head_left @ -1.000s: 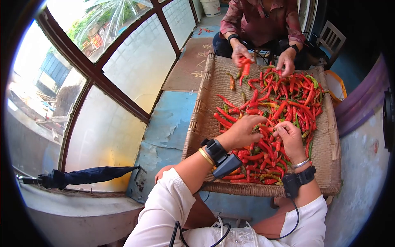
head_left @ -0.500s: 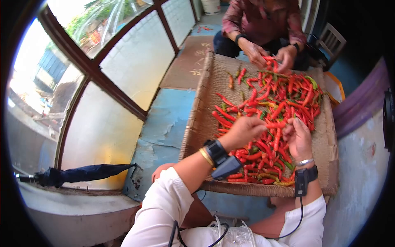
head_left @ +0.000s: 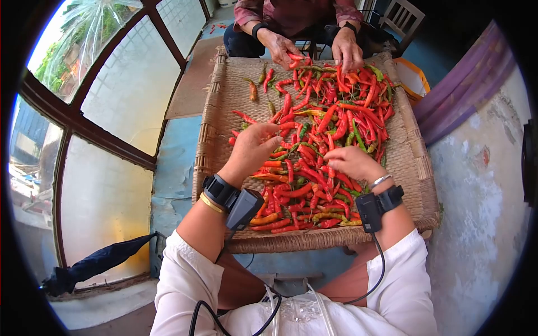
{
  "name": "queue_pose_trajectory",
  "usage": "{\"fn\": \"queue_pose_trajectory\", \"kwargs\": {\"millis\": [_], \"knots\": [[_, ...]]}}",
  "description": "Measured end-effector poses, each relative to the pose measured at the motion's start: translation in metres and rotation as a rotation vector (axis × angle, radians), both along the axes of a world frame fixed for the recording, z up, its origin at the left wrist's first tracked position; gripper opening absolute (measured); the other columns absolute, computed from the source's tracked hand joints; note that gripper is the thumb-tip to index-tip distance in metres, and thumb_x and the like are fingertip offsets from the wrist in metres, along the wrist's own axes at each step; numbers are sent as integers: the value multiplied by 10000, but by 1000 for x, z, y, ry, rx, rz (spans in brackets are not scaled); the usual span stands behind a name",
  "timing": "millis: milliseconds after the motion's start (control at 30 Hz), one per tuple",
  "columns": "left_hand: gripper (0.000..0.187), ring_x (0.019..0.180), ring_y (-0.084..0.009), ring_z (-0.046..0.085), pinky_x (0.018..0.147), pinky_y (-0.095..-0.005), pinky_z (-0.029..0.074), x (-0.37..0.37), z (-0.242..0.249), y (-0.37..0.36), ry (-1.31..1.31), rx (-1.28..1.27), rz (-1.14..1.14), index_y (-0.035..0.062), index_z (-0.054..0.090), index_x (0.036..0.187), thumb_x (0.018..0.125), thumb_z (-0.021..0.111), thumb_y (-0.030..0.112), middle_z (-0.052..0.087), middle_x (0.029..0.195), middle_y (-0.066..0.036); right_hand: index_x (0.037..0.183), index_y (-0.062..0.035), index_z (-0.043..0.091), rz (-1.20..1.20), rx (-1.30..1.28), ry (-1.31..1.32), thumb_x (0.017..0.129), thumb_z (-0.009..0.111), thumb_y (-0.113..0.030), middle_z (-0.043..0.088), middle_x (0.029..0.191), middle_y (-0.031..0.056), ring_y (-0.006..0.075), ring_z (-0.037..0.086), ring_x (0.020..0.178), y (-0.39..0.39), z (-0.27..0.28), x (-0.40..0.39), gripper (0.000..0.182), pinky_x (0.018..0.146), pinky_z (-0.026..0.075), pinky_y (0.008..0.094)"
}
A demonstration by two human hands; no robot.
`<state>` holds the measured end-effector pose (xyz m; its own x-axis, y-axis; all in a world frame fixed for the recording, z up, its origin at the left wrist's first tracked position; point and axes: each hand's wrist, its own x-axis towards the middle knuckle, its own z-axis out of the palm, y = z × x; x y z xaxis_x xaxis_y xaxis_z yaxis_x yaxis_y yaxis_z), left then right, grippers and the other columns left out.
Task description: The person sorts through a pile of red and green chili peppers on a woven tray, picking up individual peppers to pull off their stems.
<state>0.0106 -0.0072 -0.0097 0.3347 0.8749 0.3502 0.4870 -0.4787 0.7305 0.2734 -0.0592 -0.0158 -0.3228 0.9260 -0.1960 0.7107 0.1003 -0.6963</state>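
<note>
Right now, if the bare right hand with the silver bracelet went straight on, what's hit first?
Probably the slender red and green chilli peppers just ahead of the right hand; depth is unclear, so it might skim over towards the bare left hand.

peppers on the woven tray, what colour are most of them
Most peppers are red, best seen in the head view.

Peppers (head_left: 305, 187) lie in a tray (head_left: 232, 101), between a window (head_left: 106, 196) on the left and a curtain (head_left: 468, 84) on the right. An umbrella (head_left: 98, 261) lies before the window; behind the tray, a person (head_left: 300, 19) sits left of a chair (head_left: 402, 21).
</note>
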Motion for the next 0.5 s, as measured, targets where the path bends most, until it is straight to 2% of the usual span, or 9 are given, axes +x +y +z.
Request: {"fn": "queue_pose_trajectory", "kwargs": {"millis": [33, 67, 133, 267, 333, 367, 400, 433, 500], "knots": [[262, 769, -120, 565, 688, -255, 470, 5, 7, -6, -45, -264, -55, -4, 569, 1019, 806, 605, 145, 607, 840, -53, 968, -88, 620, 42, -121, -43, 779, 575, -254, 626, 891, 131, 267, 590, 863, 0, 2, -3, 256, 758, 450, 358], [240, 802, -77, 541, 714, -231, 461, 11, 11, -10, -89, -525, -109, -3, 570, 1016, 814, 603, 123, 597, 869, -24, 968, -88, 620, 38, -121, -41, 779, 575, -254, 626, 891, 131, 267, 590, 863, -2, 1, -7, 256, 758, 450, 358], [220, 769, -69, 542, 687, -222, 462, 17, 7, -17, -87, -525, -131, -4, 579, 993, 813, 604, 120, 600, 831, -19, 994, -108, 614, 40, -41, -345, 760, 600, -264, 622, 882, 137, 274, 589, 858, -9, -2, -14, 281, 756, 454, 368], [189, 739, -60, 546, 641, -207, 466, 22, 5, -22, -4, -431, -186, -1, 589, 968, 812, 603, 104, 599, 808, -8, 920, -107, 614, -80, 1, -404, 715, 634, -223, 624, 820, 110, 283, 593, 806, -9, 13, -25, 236, 735, 454, 391], [307, 744, -138, 589, 661, -261, 479, 22, 11, -23, -33, -533, -185, -28, 561, 1024, 797, 617, 170, 613, 842, -102, 868, -94, 615, -133, 56, -311, 715, 609, -173, 622, 799, 99, 281, 593, 777, -10, 16, -29, 172, 719, 458, 378], [307, 744, -138, 589, 661, -261, 479, 24, 8, -24, -35, -529, -185, -28, 561, 1024, 797, 617, 170, 613, 842, -102, 854, -80, 616, -89, 122, -81, 718, 589, -143, 619, 789, 102, 266, 595, 774, -11, 16, -32, 152, 711, 461, 358], [352, 734, -132, 584, 648, -254, 476, 26, 4, -25, -195, -600, -182, -39, 525, 1072, 811, 607, 183, 604, 845, -97, 840, -67, 617, -43, 189, 148, 722, 569, -113, 616, 779, 105, 251, 598, 771, -11, 17, -35, 136, 704, 463, 339], [399, 725, -126, 580, 634, -247, 474, 29, 2, -25, -354, -665, -182, -50, 488, 1119, 824, 597, 196, 595, 849, -92, 814, -32, 608, 20, 188, 276, 725, 529, -67, 614, 773, 101, 221, 599, 773, -13, 22, -41, 124, 693, 460, 307], [429, 713, -116, 573, 614, -239, 468, 29, 8, -28, -414, -704, -180, -57, 454, 1149, 834, 586, 202, 586, 846, -85, 816, -16, 600, 96, 158, 348, 719, 520, -33, 610, 773, 89, 201, 589, 755, -16, 25, -49, 127, 697, 456, 298]]}}
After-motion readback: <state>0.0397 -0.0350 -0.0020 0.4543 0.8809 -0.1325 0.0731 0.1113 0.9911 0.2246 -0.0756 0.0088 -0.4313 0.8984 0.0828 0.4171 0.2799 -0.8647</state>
